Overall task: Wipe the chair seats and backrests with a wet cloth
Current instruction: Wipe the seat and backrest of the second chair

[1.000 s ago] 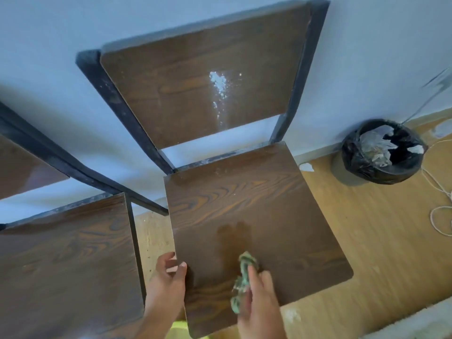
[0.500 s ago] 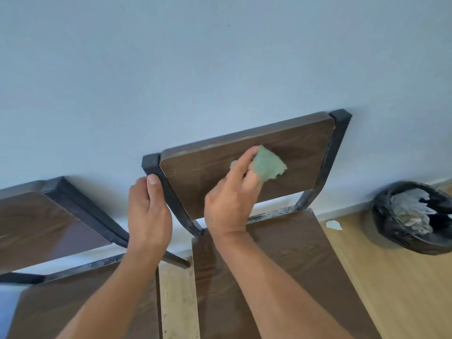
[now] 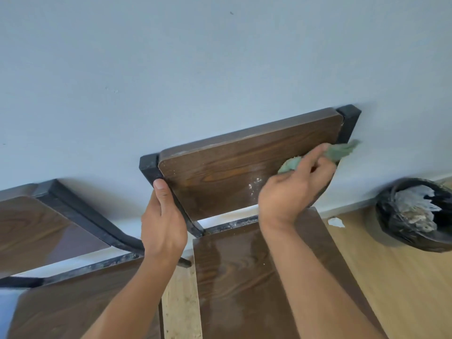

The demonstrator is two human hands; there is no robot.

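A dark wood backrest [image 3: 227,167] on a black metal frame [image 3: 149,167] stands against the wall. White specks mark its lower right part. My right hand [image 3: 291,189] presses a green cloth [image 3: 340,152] against the backrest's right edge. My left hand [image 3: 162,223] grips the left frame post beside the backrest. Below lies the glossy wet-looking seat [image 3: 239,277] of the same chair, partly covered by my right forearm.
A second chair [image 3: 44,231] of the same kind stands close on the left. A black bin [image 3: 415,216] lined with a bag and holding crumpled paper sits on the wood floor [image 3: 403,289] at the right, with a white scrap [image 3: 336,222] near the wall.
My right hand went from the seat up to the backrest and then swept the cloth rightward to its right edge. My left hand rose from the seat's edge to the frame post.
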